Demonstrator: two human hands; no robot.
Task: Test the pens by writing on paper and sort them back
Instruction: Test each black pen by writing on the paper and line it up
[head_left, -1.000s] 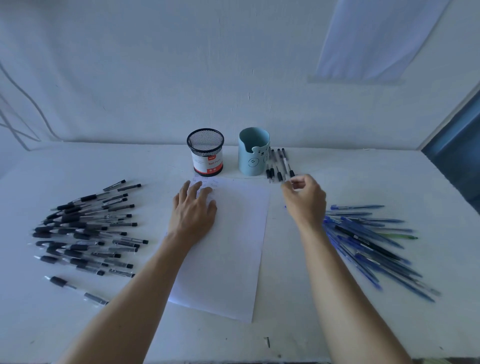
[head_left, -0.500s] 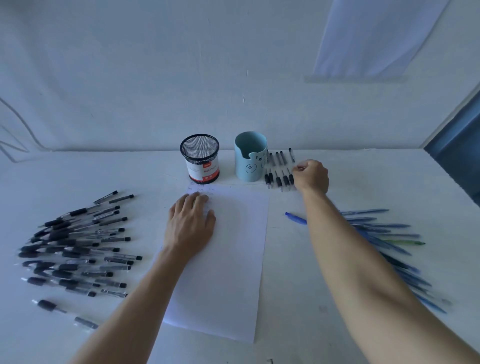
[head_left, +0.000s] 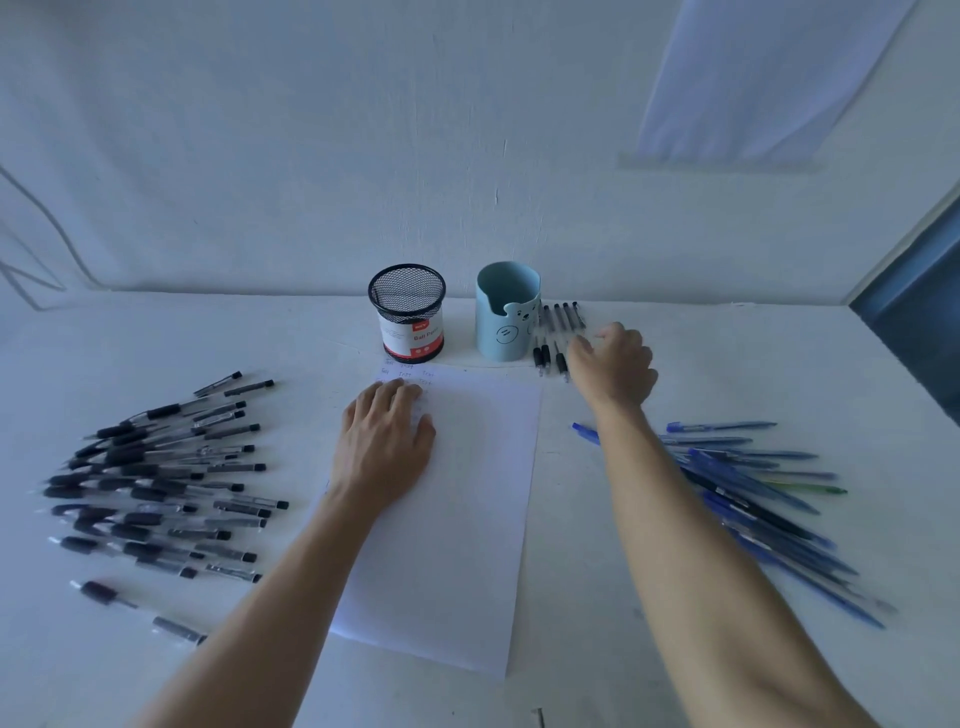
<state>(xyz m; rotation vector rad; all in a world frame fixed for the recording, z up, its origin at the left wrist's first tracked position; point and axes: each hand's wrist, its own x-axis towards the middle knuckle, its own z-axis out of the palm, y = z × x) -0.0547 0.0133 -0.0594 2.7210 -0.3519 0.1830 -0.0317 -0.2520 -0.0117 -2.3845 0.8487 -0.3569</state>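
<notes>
A white sheet of paper (head_left: 457, 519) lies in the middle of the table, with faint writing at its top. My left hand (head_left: 384, 447) rests flat on its upper left part. A short row of black pens (head_left: 556, 332) lies just right of the light blue cup (head_left: 506, 317). My right hand (head_left: 615, 369) hovers at that row's right end, fingers loosely curled and thumb apart, with no pen visible in it; it hides the lower part of the rightmost pen. A black mesh pen cup (head_left: 408, 312) stands left of the blue one.
Several black pens (head_left: 156, 478) are spread over the table's left side. A pile of blue pens (head_left: 763, 499), with a green one (head_left: 810, 489) among them, lies on the right under my right forearm. A white wall stands close behind the cups.
My right hand carried a pen from the paper's edge to the row beside the blue cup, and its pinch has since loosened. My left hand stayed on the paper.
</notes>
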